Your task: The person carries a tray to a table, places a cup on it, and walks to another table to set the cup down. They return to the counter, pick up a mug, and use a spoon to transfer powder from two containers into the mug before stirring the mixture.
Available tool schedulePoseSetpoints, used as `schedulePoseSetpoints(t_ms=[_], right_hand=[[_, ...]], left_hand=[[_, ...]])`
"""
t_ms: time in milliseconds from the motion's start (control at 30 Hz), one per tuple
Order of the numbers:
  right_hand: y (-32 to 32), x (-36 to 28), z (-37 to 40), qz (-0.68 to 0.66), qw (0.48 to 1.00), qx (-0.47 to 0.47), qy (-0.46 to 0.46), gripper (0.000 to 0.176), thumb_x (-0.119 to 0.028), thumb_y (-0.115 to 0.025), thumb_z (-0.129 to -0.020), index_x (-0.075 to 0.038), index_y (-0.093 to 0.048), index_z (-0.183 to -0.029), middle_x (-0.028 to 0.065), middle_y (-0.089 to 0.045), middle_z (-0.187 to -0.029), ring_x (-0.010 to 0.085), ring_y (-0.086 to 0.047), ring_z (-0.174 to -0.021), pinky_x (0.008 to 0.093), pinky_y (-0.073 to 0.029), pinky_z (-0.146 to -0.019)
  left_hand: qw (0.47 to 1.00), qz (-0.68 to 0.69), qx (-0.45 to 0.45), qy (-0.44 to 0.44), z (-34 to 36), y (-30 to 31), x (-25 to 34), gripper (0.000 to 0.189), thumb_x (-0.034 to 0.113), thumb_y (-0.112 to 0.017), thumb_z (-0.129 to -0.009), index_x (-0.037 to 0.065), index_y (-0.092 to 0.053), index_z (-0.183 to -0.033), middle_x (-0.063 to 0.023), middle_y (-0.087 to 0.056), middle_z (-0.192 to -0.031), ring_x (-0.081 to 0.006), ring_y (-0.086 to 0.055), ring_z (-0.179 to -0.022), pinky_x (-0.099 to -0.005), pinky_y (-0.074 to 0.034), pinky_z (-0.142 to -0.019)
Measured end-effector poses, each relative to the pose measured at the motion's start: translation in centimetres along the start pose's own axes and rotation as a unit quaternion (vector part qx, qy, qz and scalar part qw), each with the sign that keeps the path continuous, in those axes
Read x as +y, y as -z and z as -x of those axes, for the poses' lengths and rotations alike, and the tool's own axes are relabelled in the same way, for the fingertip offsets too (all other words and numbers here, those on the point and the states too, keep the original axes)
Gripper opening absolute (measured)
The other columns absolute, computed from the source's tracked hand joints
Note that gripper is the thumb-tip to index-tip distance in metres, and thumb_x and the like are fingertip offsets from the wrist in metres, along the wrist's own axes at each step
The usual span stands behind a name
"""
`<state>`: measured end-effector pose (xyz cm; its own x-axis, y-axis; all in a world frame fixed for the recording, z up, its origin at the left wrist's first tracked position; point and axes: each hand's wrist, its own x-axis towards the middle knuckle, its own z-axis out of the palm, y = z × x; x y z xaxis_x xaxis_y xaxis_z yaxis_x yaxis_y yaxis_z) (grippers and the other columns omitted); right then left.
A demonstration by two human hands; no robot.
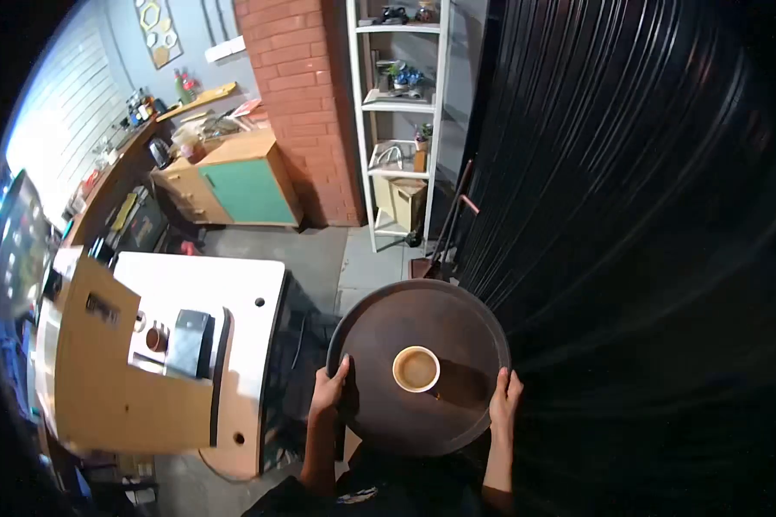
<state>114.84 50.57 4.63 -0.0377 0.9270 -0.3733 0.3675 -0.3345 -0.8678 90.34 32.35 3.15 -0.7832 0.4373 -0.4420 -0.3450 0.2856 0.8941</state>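
A round dark brown serving tray (388, 336) is held level in front of my body. My left hand (328, 389) grips its left rim, thumb over the top. On the opposite side my right hand (504, 401) is closed on the right rim in the same way. Near the tray's middle stands an upright cup (417, 370) with a pale rim, filled with a light brown drink like milky coffee. Neither hand touches the cup. The fingers beneath the tray are hidden.
Left of me is a white desk (233, 280) with a wooden partition (103, 379) and a brown mug (156, 338). Black strip curtains (629, 215) hang close on my right. Ahead are a white shelf rack (398, 108), a brick pillar (297, 112) and a green-fronted cabinet (248, 191).
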Motion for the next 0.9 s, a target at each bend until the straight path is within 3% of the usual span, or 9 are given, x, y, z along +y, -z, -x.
schedulePoseSetpoints(t_ms=[167,267,367,433,533,700,767,833,900], right_hand=[[-3.4,-2.8,-7.4,0.055,0.998,-0.004,0.004,0.070,-0.051,-0.043,-0.100,0.004,-0.039,-0.142,0.0233,-0.035,-0.146,0.0351,-0.036,-0.136,0.0409,-0.030,-0.111],[-6.1,-4.9,-11.8,0.057,0.998,0.021,0.028,0.069,-0.050,-0.043,-0.100,0.005,-0.040,-0.141,0.0240,-0.037,-0.144,0.0361,-0.038,-0.134,0.0412,-0.031,-0.110],[-8.3,-11.7,-14.3,0.074,0.996,-0.038,-0.017,0.067,-0.049,-0.044,-0.100,0.006,-0.042,-0.139,0.0244,-0.041,-0.141,0.0365,-0.040,-0.132,0.0410,-0.032,-0.109],[-10.4,-11.2,-17.3,0.070,0.997,-0.019,0.012,0.065,-0.047,-0.044,-0.101,0.006,-0.043,-0.138,0.0247,-0.042,-0.140,0.0363,-0.041,-0.131,0.0408,-0.033,-0.108],[-14.0,-14.0,-19.7,0.058,0.997,0.023,0.043,0.059,-0.043,-0.048,-0.101,0.006,-0.048,-0.134,0.0252,-0.045,-0.135,0.0344,-0.044,-0.127,0.0401,-0.034,-0.106],[-19.6,-17.1,-26.6,0.106,0.977,-0.158,0.101,0.056,-0.040,-0.049,-0.101,0.006,-0.048,-0.133,0.0237,-0.045,-0.133,0.0329,-0.044,-0.127,0.0399,-0.034,-0.107],[-23.4,-18.7,-28.4,0.122,0.956,-0.238,0.120,0.056,-0.040,-0.050,-0.101,0.006,-0.048,-0.133,0.0233,-0.046,-0.132,0.0327,-0.043,-0.127,0.0398,-0.034,-0.107],[-27.8,-20.4,-28.2,0.133,0.964,-0.146,0.176,0.047,-0.036,-0.048,-0.102,0.006,-0.055,-0.121,0.0207,-0.055,-0.117,0.0288,-0.052,-0.115,0.0381,-0.040,-0.098],[-32.1,-22.0,-29.8,0.144,0.945,-0.202,0.215,0.044,-0.035,-0.048,-0.102,0.006,-0.057,-0.114,0.0198,-0.057,-0.110,0.0270,-0.054,-0.108,0.0375,-0.042,-0.092]], left_hand=[[0.997,0.067,-0.036,0.014,-7.7,-5.0,4.2,0.034,0.034,-0.068,-0.092,0.009,-0.059,-0.070,0.0058,-0.050,-0.063,-0.0061,-0.045,-0.053,-0.0245,-0.033,-0.050],[0.998,0.018,0.009,0.061,-12.2,-6.7,8.6,0.032,0.032,-0.066,-0.093,0.009,-0.059,-0.072,0.0063,-0.051,-0.064,-0.0057,-0.045,-0.055,-0.0251,-0.034,-0.051],[0.999,0.042,-0.024,0.021,-18.9,-7.4,8.7,0.033,0.034,-0.067,-0.093,0.009,-0.059,-0.072,0.0062,-0.050,-0.063,-0.0052,-0.045,-0.055,-0.0248,-0.034,-0.050],[0.994,0.077,-0.066,0.037,-21.2,-7.1,10.0,0.030,0.032,-0.067,-0.093,0.008,-0.062,-0.076,0.0055,-0.052,-0.064,-0.0057,-0.048,-0.056,-0.0247,-0.036,-0.051],[0.996,0.083,0.022,0.036,-21.8,-8.2,14.3,0.027,0.030,-0.067,-0.093,0.007,-0.064,-0.079,0.0046,-0.054,-0.066,-0.0064,-0.050,-0.057,-0.0248,-0.038,-0.052],[0.993,0.102,0.055,0.021,-26.2,-5.6,13.0,0.026,0.029,-0.067,-0.093,0.005,-0.067,-0.085,0.0029,-0.058,-0.070,-0.0071,-0.052,-0.061,-0.0254,-0.040,-0.054],[0.979,0.138,0.126,0.075,-26.7,-5.0,14.7,0.035,0.033,-0.068,-0.092,-0.001,-0.064,-0.097,-0.0049,-0.063,-0.085,-0.0150,-0.059,-0.075,-0.0303,-0.049,-0.067],[0.969,0.189,0.148,0.050,-28.5,-3.7,13.7,0.034,0.032,-0.067,-0.093,-0.002,-0.064,-0.099,-0.0054,-0.064,-0.086,-0.0155,-0.060,-0.076,-0.0306,-0.050,-0.069],[0.964,0.202,0.174,0.007,-30.1,-2.5,13.2,0.036,0.031,-0.066,-0.093,-0.003,-0.064,-0.102,-0.0064,-0.065,-0.089,-0.0156,-0.061,-0.080,-0.0303,-0.050,-0.070]])
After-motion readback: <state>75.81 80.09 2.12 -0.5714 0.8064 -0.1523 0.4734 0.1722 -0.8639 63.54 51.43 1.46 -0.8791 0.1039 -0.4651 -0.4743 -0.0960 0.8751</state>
